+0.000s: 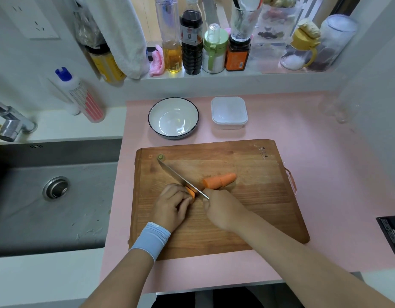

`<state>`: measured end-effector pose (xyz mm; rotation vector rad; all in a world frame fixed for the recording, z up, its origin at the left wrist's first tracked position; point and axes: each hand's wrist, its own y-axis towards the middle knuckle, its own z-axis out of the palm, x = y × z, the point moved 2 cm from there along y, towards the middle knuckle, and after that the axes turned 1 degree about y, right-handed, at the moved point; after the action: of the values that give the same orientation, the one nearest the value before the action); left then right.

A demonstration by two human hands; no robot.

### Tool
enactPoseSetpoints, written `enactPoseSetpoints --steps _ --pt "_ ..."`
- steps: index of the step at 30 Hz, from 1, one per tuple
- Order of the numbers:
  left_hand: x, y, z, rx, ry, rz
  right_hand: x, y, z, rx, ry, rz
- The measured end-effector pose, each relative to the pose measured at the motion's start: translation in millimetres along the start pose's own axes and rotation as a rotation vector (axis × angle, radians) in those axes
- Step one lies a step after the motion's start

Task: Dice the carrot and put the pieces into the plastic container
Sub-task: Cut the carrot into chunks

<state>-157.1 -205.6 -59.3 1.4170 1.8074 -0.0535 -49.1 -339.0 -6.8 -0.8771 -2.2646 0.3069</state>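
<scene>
On the wooden cutting board [247, 210] my left hand [173, 204] holds down a short carrot piece [190, 192], fingers curled over it. My right hand [222, 208] grips the handle of a knife [181, 178]; its blade runs up and to the left and lies against the held piece. A longer carrot piece [219, 180] lies loose just right of the blade. The lidded plastic container [229, 112] stands behind the board on the pink counter. A small carrot end [160, 157] lies near the board's far left corner.
A white bowl [173, 117] with a dark rim stands left of the container. The sink [52, 192] and faucet [11, 123] lie to the left. Bottles and jars [192, 41] line the windowsill behind. A black object [392, 234] sits at the right edge.
</scene>
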Motion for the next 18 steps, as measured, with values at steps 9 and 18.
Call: enactPoseSetpoints --steps 9,18 --pt "-4.1 0.3 -2.0 -0.018 0.013 0.007 0.5 -10.8 -4.5 -0.046 0.017 -0.064" --pt "-3.0 -1.1 -1.2 -0.016 0.034 -0.011 8.0 -33.5 -15.7 -0.110 -0.015 -0.161"
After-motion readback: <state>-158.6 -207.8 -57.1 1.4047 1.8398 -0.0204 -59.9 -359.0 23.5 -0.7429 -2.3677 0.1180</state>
